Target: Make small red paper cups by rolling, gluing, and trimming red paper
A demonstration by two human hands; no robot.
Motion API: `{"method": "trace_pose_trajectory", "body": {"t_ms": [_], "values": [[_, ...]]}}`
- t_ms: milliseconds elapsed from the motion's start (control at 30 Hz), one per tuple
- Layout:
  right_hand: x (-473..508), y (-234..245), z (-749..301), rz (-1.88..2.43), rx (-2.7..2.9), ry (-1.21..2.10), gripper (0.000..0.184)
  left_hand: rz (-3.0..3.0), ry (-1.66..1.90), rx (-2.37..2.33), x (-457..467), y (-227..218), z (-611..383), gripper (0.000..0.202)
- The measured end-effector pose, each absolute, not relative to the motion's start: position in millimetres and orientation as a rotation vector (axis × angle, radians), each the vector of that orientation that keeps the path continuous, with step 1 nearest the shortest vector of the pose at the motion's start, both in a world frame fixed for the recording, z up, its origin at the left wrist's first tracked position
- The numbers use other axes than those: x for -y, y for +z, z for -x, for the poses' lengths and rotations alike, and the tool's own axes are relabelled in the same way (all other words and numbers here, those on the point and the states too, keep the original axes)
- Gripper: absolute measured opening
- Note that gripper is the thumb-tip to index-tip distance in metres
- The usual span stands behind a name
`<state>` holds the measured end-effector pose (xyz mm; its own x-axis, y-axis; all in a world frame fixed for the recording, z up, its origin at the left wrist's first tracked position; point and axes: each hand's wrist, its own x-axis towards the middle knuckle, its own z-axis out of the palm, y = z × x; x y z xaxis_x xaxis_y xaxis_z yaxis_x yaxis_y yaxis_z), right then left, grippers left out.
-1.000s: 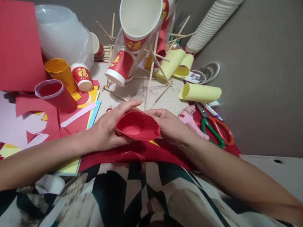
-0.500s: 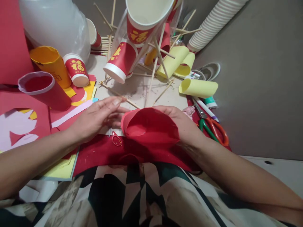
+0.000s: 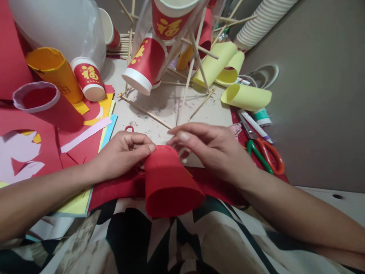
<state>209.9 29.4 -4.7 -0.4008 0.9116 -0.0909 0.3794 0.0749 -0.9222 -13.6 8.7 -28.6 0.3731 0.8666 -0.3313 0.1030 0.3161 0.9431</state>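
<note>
A red paper tube (image 3: 171,175) hangs tilted over my lap, its wide opening facing me. My left hand (image 3: 128,154) pinches its upper far rim between thumb and fingers. Close by the tube's other side is my right hand (image 3: 211,148), fingers apart and slightly curled; whether a fingertip touches the rim I cannot tell. Beyond both hands stands a frame of wooden sticks (image 3: 145,110), with red paper cups (image 3: 146,62) hung in clear plastic. A small red ring-shaped handle (image 3: 129,129) shows behind my left hand.
At left stand a red tube with a pink rim (image 3: 59,110), an orange tube (image 3: 61,82) and a red cup (image 3: 89,78), among cut paper. Yellow paper rolls (image 3: 246,97) and scissors (image 3: 264,150) lie at right. A stack of cups (image 3: 265,23) leans behind.
The red tube has turned so its wide opening points down toward me. My left hand has closed on its rim; my right hand has let go from its side.
</note>
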Motion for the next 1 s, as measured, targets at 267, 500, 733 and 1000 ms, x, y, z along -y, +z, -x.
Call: {"method": "trace_pose_trajectory", "body": {"t_ms": [267, 500, 733, 1000], "values": [[-7.1, 4.8, -228.4, 0.88, 2.285, 0.544, 0.043, -1.193, 0.858, -1.23, -10.9, -38.9, 11.3, 0.023], [-20.2, -4.6, -210.9, 0.964, 2.607, 0.398, 0.029, -1.126, 0.751, -1.213, -16.8, -46.9, 8.7, 0.02], [-39.2, -0.4, -201.4, 1.008, 2.756, 0.353, 0.025, -0.981, 0.702, -1.034, -20.1, -48.3, 12.8, 0.052], [-50.6, 9.2, -204.6, 1.187, 2.421, 0.705, 0.02, -0.744, 0.878, -0.928, -27.6, -56.2, 14.2, 0.046]]}}
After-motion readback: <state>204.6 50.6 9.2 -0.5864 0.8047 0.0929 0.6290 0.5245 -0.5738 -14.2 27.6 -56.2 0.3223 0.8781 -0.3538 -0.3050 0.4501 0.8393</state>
